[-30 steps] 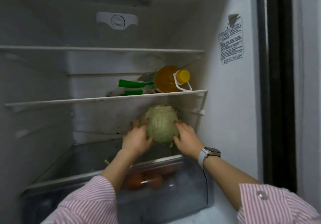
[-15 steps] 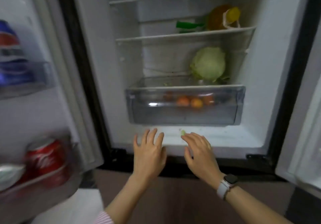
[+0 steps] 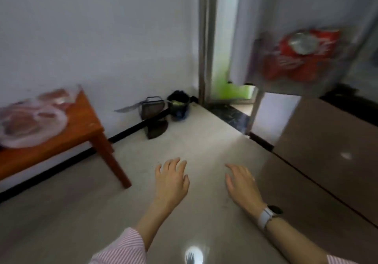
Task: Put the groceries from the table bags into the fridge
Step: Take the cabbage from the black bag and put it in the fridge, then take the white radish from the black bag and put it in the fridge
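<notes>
Fingers (image 3: 176, 164) of both hands hang spread and hold nothing above the floor; the bags (image 3: 30, 120) lie on the tabletop (image 3: 81, 128) well off to the left, nearer the left hand (image 3: 170, 178).

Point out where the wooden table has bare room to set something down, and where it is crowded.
The wooden table is bare along its right end and front edge, from the clear plastic bags to the corner above its leg. Its left and back are crowded by those bags. Both the left hand and the right hand hold nothing.
</notes>
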`<state>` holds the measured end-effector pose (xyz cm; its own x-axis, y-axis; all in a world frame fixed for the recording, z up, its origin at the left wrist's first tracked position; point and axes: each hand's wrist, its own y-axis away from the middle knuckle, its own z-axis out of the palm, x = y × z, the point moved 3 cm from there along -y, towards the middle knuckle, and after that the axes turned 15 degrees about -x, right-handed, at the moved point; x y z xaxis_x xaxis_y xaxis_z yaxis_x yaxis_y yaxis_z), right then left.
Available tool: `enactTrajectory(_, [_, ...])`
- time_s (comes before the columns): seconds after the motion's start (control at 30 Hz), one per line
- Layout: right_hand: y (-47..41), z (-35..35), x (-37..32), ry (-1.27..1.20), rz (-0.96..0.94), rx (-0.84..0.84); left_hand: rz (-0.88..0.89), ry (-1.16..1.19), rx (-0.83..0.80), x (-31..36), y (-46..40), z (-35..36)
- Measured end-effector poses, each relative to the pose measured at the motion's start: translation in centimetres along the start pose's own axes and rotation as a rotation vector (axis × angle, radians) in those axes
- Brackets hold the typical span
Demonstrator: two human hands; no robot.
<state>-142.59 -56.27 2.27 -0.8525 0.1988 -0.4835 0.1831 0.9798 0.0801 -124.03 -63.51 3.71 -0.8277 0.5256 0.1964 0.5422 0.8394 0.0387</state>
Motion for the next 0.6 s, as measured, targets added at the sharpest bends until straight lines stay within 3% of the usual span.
enactTrajectory(0.3, [-9.6, 16.9, -32.1, -0.005, -0.486, -0.279, -0.639, 0.085, 0.041, -32.0, 14.3, -5.5])
enactTrajectory(0.4, [-11.4, 20.4, -39.6, 0.023, -0.589, -0.351, -0.74, 0.108, 0.141, -38.8, 17.3, -7.5])
enactTrajectory(0.6, [-17.5, 25.8, -50.7, 0.086, -0.736, -0.468, -0.894, 0.147, 0.18, -49.8, 17.7, -9.2])
